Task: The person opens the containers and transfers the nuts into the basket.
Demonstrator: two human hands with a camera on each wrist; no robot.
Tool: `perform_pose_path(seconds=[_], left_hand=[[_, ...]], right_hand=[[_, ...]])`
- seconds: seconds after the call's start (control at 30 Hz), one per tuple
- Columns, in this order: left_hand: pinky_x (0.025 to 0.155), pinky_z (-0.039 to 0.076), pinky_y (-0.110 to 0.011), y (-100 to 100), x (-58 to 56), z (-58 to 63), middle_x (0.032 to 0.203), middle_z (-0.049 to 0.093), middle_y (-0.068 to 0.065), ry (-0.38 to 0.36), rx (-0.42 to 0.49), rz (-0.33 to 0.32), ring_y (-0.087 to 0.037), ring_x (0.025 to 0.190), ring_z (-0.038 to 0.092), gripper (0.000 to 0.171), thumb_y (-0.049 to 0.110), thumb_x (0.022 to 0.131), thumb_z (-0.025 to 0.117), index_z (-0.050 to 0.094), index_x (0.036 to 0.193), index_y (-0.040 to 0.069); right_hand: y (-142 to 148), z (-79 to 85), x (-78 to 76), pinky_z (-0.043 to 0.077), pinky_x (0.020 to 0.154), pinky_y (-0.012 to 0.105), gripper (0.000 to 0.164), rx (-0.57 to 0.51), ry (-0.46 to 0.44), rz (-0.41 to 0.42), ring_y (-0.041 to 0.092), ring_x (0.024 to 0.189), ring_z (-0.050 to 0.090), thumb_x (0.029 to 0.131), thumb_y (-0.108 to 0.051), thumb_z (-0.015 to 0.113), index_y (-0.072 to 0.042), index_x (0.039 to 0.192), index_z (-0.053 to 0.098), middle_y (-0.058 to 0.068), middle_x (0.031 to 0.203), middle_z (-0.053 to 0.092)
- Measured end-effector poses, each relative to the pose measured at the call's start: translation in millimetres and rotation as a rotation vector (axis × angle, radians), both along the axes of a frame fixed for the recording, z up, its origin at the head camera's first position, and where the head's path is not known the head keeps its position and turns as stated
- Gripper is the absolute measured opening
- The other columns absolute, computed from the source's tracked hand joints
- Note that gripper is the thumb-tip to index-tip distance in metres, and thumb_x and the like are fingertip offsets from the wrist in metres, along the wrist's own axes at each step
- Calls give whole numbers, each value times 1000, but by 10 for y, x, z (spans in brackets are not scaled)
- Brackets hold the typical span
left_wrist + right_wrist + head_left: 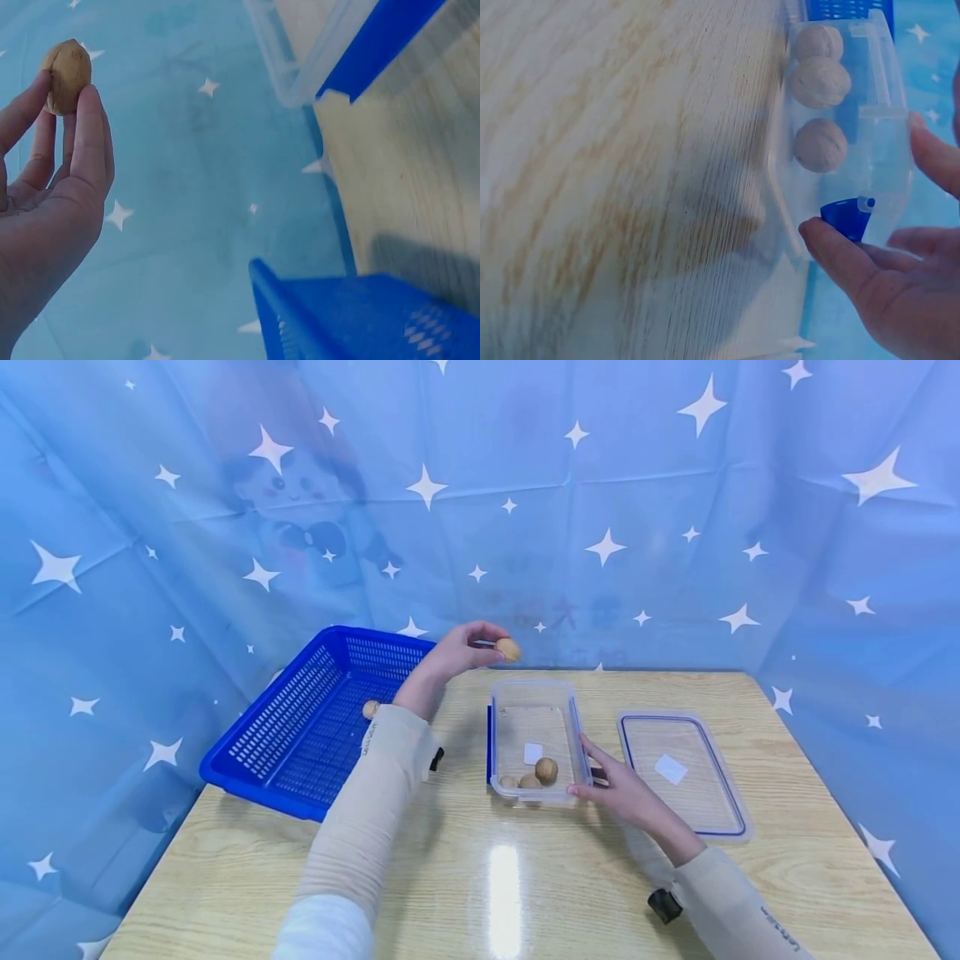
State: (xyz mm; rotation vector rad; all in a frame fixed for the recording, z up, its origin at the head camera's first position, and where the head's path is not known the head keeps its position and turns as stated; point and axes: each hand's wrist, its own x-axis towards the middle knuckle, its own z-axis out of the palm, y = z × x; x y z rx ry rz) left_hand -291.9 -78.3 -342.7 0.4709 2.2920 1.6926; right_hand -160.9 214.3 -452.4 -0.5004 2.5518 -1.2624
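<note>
My left hand (455, 653) pinches a walnut (507, 649) between thumb and fingertips, raised above the far end of a clear plastic container (534, 685). The left wrist view shows that walnut (69, 77) against the curtain. Inside the container, several walnuts (547, 770) lie at the near end. My right hand (618, 785) holds the container's near right corner, its thumb at the near side and fingers along the right wall. In the right wrist view a blue clip (845, 217) stands out beside my fingers. Another walnut (371, 709) sits in the blue basket (262, 793), partly behind my left sleeve.
The basket occupies the table's left side. A clear lid (686, 777) with a blue seal lies flat to the right of the container. Behind the wood-grained table (585, 893) hangs a blue curtain (510, 543) with white stars.
</note>
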Motion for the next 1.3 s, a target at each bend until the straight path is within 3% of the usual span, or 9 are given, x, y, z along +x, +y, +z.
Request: perform_pose_path(seconds=[0.47, 0.63, 1.0, 1.2, 1.3], left_hand=[[112, 46, -44, -522, 39, 95, 138, 57, -11, -5, -86, 123, -27, 128, 55, 37, 17, 97, 66, 58, 133, 12], [112, 45, -45, -712, 55, 79, 137, 58, -10, -7, -117, 163, -27, 126, 57, 36, 20, 98, 65, 59, 133, 14], [115, 43, -47, -1116, 86, -18, 142, 51, -15, -48, -87, 237, -31, 129, 52, 40, 17, 99, 62, 54, 138, 9], [117, 41, -45, -1285, 168, -10, 144, 49, -16, -75, -62, 288, -30, 130, 51, 43, 15, 100, 61, 50, 141, 7], [118, 40, -45, -1382, 172, -75, 146, 48, -15, -76, -60, 314, -29, 131, 50, 44, 16, 100, 61, 50, 142, 8]], right_hand=[[-21, -6, 6, 40, 110, 59, 86, 7, -15, -5, 55, 136, 40, 98, -24, 64, -4, 160, 9, 33, 161, 11], [-20, -3, 6, 41, 110, 59, 86, 17, -12, -6, 55, 135, 41, 97, -24, 65, -4, 160, 9, 34, 161, 12], [-17, 5, -2, 40, 111, 59, 86, 24, -13, -7, 55, 135, 41, 97, -25, 65, -5, 160, 9, 33, 161, 13], [-13, 28, 5, 40, 111, 60, 87, 27, -20, -10, 55, 136, 40, 97, -25, 65, -6, 160, 9, 33, 161, 13], [-5, 33, 2, 42, 110, 59, 87, 28, -23, -10, 55, 136, 41, 97, -25, 65, -7, 160, 8, 33, 161, 13]])
